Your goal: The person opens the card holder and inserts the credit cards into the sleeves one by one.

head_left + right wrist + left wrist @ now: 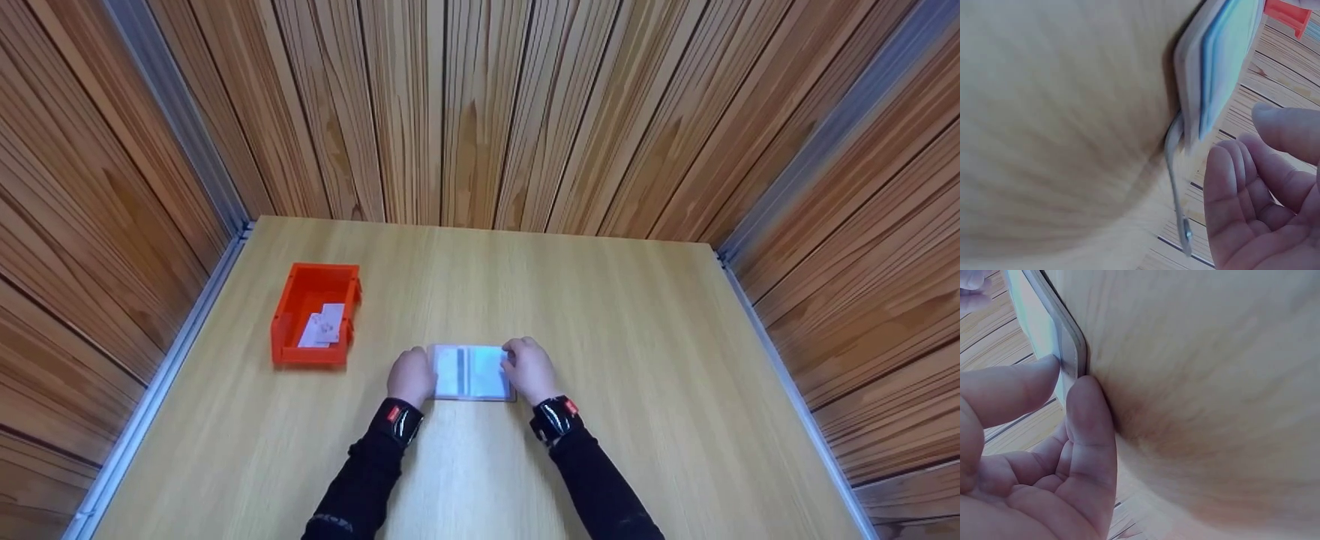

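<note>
An opened card holder (472, 373) with clear sleeves lies flat on the table in the head view. At its left edge is my left hand (411, 375). The left wrist view shows that hand's thumb on the sleeve side and a finger against the cover's corner (1075, 354), pinching it. My right hand (531, 367) is beside the right edge. Seen from the right wrist, its fingers (1221, 180) are loosely bent, with the thumb apart and nothing between them. A thin strap (1171, 169) with a metal snap sticks out from the cover there.
To the left on the wooden table (615, 322) stands an orange bin (309, 356). Several white cards (324, 327) lie inside it. Wood-panelled walls (480, 112) enclose the table at the back and both sides.
</note>
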{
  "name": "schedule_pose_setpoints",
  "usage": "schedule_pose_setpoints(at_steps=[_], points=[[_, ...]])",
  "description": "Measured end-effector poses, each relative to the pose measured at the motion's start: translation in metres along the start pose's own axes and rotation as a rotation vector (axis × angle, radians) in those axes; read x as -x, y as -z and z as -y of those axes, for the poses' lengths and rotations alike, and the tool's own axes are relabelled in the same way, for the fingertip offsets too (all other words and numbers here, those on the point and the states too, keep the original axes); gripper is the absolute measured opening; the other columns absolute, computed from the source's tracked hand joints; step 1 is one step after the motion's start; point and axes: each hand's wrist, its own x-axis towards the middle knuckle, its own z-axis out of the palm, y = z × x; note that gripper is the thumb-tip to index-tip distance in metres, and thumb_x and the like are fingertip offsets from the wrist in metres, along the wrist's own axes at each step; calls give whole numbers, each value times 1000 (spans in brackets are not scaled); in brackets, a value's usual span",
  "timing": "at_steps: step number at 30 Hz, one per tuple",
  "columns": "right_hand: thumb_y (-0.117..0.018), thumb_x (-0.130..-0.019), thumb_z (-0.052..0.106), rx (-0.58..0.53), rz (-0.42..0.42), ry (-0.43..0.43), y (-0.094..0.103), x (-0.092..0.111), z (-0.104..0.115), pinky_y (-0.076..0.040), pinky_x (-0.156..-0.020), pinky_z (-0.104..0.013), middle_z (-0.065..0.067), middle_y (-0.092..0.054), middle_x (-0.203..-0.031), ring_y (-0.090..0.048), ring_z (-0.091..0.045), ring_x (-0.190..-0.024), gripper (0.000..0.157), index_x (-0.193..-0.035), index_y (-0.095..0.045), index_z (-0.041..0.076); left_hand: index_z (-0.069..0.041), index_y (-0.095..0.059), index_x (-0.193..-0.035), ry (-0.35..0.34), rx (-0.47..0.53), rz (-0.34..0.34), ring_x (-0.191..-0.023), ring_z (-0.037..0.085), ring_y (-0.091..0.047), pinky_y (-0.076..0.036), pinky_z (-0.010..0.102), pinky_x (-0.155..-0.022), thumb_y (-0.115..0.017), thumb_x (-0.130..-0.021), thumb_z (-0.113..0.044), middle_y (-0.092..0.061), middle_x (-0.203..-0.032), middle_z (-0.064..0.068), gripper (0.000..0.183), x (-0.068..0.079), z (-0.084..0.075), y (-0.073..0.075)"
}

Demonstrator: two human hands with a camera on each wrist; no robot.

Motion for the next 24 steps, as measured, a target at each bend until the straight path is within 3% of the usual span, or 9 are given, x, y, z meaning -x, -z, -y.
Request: schedule_pose_setpoints(at_steps=[7, 14, 24], points=[[-76, -83, 6, 30, 17, -14, 1, 6, -2, -50, -83, -42, -11, -61, -95, -61, -28, -88, 22, -102, -68, -2, 6, -61, -90, 18, 3, 9, -86, 39, -65, -51, 49, -76, -64, -82, 0, -65, -86, 22, 11, -1, 0, 0], [-77, -79, 5, 53, 6, 37, -2, 11, -7, -50, -79, -43, -11, -59, -90, -59, -28, -84, 22, -97, -67, -2, 7, -62, -90, 26, 11, 22, -86, 39, -65, -51, 49, -75, -65, -83, -2, -65, -86, 21, 11, -1, -1, 0], [-76, -81, 5, 66, 29, 2, -3, 11, -6, -50, -81, -43, -12, -60, -95, -60, -29, -87, 24, -102, -68, -3, 7, -62, -89, 18, 20, 5, -84, 40, -65, -51, 50, -74, -67, -82, -2, -66, -86, 22, 12, -2, 1, -1]])
